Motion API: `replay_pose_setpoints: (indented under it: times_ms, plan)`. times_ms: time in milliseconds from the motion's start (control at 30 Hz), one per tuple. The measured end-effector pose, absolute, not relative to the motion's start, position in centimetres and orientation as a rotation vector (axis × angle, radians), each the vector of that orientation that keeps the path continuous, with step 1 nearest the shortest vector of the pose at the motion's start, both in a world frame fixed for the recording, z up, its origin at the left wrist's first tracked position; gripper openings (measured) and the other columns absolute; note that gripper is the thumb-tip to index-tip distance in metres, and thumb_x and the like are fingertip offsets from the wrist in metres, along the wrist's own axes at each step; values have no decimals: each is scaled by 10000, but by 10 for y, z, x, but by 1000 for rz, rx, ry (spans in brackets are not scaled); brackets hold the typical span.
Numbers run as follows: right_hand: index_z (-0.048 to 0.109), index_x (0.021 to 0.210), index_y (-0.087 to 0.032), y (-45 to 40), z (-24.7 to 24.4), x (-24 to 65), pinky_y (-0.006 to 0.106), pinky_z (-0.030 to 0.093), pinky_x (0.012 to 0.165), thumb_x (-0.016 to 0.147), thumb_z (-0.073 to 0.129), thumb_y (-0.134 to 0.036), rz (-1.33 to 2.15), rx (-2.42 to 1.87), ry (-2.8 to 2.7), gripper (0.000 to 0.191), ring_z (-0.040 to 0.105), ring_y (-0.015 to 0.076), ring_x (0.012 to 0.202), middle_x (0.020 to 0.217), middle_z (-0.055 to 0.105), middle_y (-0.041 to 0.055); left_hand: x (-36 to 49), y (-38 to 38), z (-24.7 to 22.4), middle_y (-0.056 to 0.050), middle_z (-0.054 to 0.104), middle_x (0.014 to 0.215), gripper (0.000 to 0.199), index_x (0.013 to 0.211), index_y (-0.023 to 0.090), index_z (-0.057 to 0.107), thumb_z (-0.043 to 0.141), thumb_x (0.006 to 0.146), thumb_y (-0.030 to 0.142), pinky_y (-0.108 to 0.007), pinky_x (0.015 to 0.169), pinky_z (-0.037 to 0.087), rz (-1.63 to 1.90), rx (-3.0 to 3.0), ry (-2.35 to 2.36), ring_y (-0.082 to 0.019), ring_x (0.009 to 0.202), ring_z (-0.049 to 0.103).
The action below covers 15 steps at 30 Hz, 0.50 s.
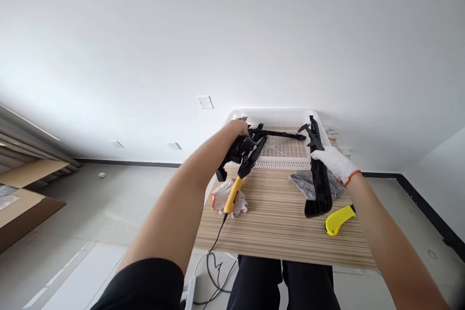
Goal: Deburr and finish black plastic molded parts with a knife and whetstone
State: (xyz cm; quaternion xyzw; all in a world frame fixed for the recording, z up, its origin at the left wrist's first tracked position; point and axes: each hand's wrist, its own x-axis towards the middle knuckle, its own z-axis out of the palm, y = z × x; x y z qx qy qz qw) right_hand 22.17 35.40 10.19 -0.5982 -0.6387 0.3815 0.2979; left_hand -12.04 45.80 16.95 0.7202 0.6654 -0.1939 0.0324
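The left hand point(241, 127) reaches, arm stretched, to black parts point(247, 145) at centre, its grip I cannot tell, while the gloved right hand point(332, 161) pinches a long black piece point(319, 184) right of centre

Basket point(286, 165) behind knife point(339, 220) on table point(276, 232).

Passage over table point(279, 196) between yellow-handled tool point(234, 194) and black panel point(321, 191); basket wall point(283, 162) beyond.

Black left sleeve point(145, 281), black trousers point(259, 283); right hand point(331, 160): white glove point(338, 167), orange-red cuff point(351, 177).
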Motion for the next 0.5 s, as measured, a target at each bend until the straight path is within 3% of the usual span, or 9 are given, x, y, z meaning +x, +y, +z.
replay_pose_setpoints:
  times_ms: [100, 233, 300, 400, 500]
  plan:
    - [601, 744, -209, 353, 101, 224, 308, 470, 602, 755, 623, -347, 1122, -1583, -1617, 140, 625, 205, 669, 725, 673, 43, -121, 473, 156, -225, 681, 1346, 537, 1213, 188, 761, 740, 708, 371, -516, 1076, 482, -625, 2251, 2069, -463, 1397, 490]
    - [624, 780, -210, 350, 103, 224, 319, 500, 592, 741, 634, -342, 1223, -1603, -1510, 138, 635, 211, 647, 716, 675, 41, -121, 472, 168, -205, 673, 1354, 521, 1302, 193, 704, 589, 867, 455, -486, 1071, 480, -578, 2351, 2013, -393, 1273, 610]
    - [644, 792, -208, 351, 102, 225, 316, 498, 587, 732, 649, -341, 1192, -1619, -1513, 146, 634, 211, 653, 718, 676, 41, -118, 467, 187, -195, 701, 1279, 530, 1288, 188, 698, 527, 914, 521, -472, 1021, 507, -588, 2400, 1980, -373, 1196, 650]
    - [662, 825, -211, 353, 99, 226, 307, 498, 600, 716, 661, -330, 1151, -1571, -1508, 161, 628, 206, 688, 749, 685, 37, -116, 447, 228, -167, 732, 1066, 619, 1162, 181, 737, 526, 878, 689, -489, 956, 530, -608, 2333, 2041, -376, 1073, 688]
    - [664, 839, -213, 352, 99, 225, 310, 503, 627, 704, 661, -319, 1139, -1519, -1520, 172, 616, 201, 710, 774, 683, 34, -125, 405, 272, -137, 702, 997, 722, 1113, 197, 745, 493, 833, 813, -539, 976, 513, -539, 2214, 2230, -392, 1091, 673]
